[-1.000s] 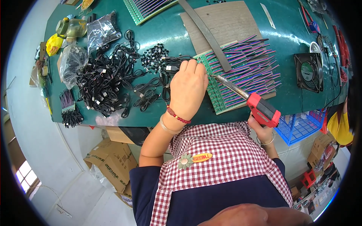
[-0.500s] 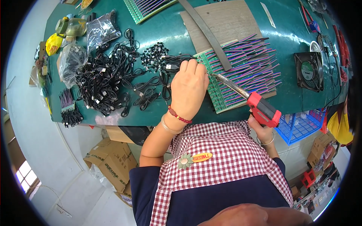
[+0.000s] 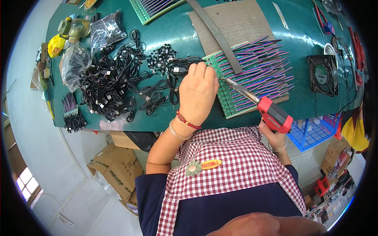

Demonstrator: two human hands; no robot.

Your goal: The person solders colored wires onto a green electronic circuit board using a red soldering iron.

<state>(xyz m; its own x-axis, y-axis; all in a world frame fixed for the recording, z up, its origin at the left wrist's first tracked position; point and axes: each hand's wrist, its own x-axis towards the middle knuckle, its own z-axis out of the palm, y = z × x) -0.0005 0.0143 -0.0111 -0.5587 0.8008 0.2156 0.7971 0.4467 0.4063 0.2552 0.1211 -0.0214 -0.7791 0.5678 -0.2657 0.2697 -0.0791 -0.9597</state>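
Red iron [image 3: 266,105]: right hand [image 3: 272,135] is gripping it, centre-right. Left hand [image 3: 199,89], centre, is hiding its grip; tip slipping risks burns.

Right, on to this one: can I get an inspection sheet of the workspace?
Surface: green tabletop, some glare.
Job's things: soldering tool, tip at the left part of the circuit boards; coloured wires run rightward; metal bar lies partly across.
Clutter: plastic bag, fan.
Hands: left hand beside the tip, its grasp hidden; right hand grips the tool.
Cables: black cables heaped at left.
Surroundings: cardboard box, blue crate.
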